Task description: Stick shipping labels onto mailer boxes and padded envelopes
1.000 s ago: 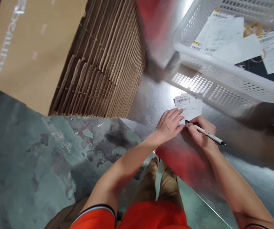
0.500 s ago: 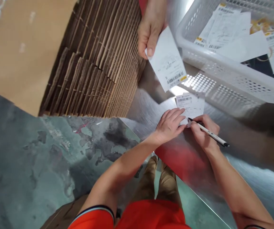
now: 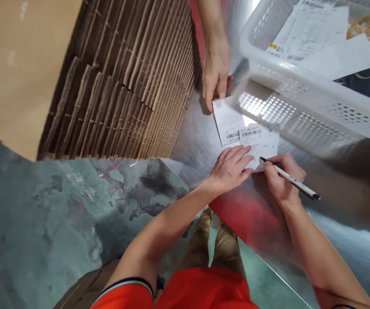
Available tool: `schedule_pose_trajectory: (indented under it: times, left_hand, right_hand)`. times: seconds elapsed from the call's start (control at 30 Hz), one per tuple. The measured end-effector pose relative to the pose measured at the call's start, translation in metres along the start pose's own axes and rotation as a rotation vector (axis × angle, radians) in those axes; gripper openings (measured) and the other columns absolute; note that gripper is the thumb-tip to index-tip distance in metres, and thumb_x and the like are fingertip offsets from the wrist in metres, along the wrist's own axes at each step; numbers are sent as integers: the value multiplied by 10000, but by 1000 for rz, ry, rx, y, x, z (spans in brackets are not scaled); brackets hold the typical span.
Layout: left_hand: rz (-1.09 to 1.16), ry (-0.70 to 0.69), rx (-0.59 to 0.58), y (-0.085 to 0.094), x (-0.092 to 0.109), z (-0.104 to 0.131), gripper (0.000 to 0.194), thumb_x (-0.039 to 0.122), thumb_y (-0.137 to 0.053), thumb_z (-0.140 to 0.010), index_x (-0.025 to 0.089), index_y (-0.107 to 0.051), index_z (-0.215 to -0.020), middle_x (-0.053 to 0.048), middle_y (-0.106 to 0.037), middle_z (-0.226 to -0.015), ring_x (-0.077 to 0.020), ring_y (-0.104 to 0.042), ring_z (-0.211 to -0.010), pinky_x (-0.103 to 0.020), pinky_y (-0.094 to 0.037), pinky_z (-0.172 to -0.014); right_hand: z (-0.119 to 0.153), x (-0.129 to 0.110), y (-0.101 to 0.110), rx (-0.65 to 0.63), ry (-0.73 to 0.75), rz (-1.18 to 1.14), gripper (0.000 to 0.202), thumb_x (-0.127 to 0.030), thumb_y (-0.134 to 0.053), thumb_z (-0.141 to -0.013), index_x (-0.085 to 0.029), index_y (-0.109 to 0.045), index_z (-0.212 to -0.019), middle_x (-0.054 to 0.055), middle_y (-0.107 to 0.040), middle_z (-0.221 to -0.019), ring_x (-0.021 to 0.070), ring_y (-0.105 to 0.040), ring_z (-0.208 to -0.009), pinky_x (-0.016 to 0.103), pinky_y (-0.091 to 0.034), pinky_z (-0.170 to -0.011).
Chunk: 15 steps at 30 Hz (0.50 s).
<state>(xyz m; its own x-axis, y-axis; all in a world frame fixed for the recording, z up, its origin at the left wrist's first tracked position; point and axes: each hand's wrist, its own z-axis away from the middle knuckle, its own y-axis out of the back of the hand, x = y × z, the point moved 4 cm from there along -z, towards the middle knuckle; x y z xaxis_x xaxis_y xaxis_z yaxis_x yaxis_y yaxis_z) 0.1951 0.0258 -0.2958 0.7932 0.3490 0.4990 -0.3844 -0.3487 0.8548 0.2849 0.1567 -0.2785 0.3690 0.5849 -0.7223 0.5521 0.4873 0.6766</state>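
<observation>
A printed slip with a barcode (image 3: 265, 141) lies on the shiny metal table (image 3: 194, 141). My left hand (image 3: 231, 167) rests flat on the slip's lower left part, fingers stretched out. In my right hand (image 3: 286, 178) is a white pen with black ends (image 3: 297, 183), its tip touching or just above the slip's lower edge. Another person's hand (image 3: 217, 71) reaches in from the top and touches a second barcode slip (image 3: 228, 120). That slip lies partly under the first one, on its left side.
A white perforated plastic basket (image 3: 301, 75) stands at the upper right, holding several printed slips (image 3: 313, 30) and yellowish rubber bands (image 3: 363, 26). Stacked flat cardboard (image 3: 123, 94) fills the upper left. The table's edge runs diagonally above a stained green floor (image 3: 59, 227).
The other person's hand has lowered the second slip onto the table beside and partly under the first. My right hand and the pen have shifted slightly right along the slip.
</observation>
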Motion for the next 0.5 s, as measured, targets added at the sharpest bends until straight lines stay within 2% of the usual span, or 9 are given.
schedule_pose_trajectory:
  times: [0.27, 0.5]
  left_hand:
    - [1, 4, 23, 1, 0, 0, 281, 354, -500, -966, 209, -661, -1145, -119, -620, -1372, -268, -523, -1304, -469, -411, -1087]
    - [13, 1, 30, 2, 0, 1, 277, 344, -500, -966, 199, -665, -1134, -122, -627, -1362, -273, -533, -1295, -468, -416, -1081]
  right_hand:
    - [1, -1, 0, -37, 45, 14, 139, -310, -541, -772, -222, -575, -670, -3, -610, -600, 166, -565, -568, 300, -449, -600]
    - [1, 1, 1, 14, 19, 7, 109, -281, -550, -769, -213, -589, -693, -3, -608, -615, 158, -540, -548, 299, -432, -576]
